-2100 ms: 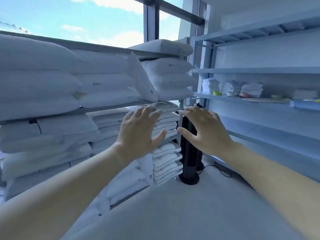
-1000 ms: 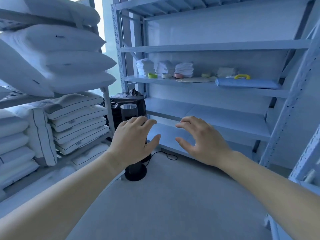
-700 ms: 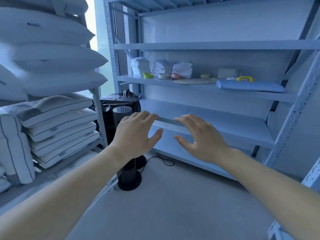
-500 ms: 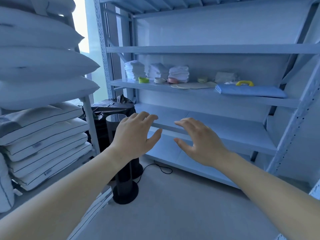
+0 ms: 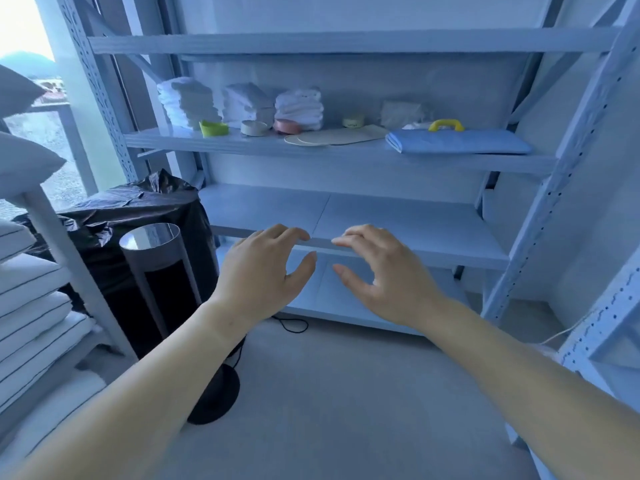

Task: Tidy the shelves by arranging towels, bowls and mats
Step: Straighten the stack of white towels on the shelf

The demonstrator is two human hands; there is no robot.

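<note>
- Step in hand, as I judge it: the approach. Nothing is picked up, so I log the tidying proper as not begun.
- I have the left hand (image 5: 263, 271) and the right hand (image 5: 384, 275) out side by side, palms down, fingers spread and loosely bent, holding nothing.
- Both hang in front of the lower shelf (image 5: 415, 230). I cannot tell whether any fingertip touches its front edge.
- All the task things sit one level up, on the middle shelf (image 5: 166, 140), well above both hands.
- At the left, the towels (image 5: 299, 105) form three white stacks: soft, thickly folded, with uneven edges.
- A green bowl (image 5: 213, 128), a beige bowl (image 5: 254, 128) and a pink bowl (image 5: 287, 126) stand in a row just in front of the stacks. They are small, round, smooth-walled and look rigid.
- A cream pot (image 5: 353, 121) stands further right, behind the mats.
- At mid-shelf, the mats (image 5: 336, 136) lie thin, flat, pale and rounded, overlapping one another.
- At the right is a blue pad (image 5: 457, 142) of smooth folded fabric, with a yellow handle (image 5: 445, 125) behind it.
- Next move, my judgement: raise both hands to the middle shelf and pick one group.
- The towels call for a two-handed squeeze from the sides so a stack does not slump. The mats need a fingertip under a thin edge.
</note>
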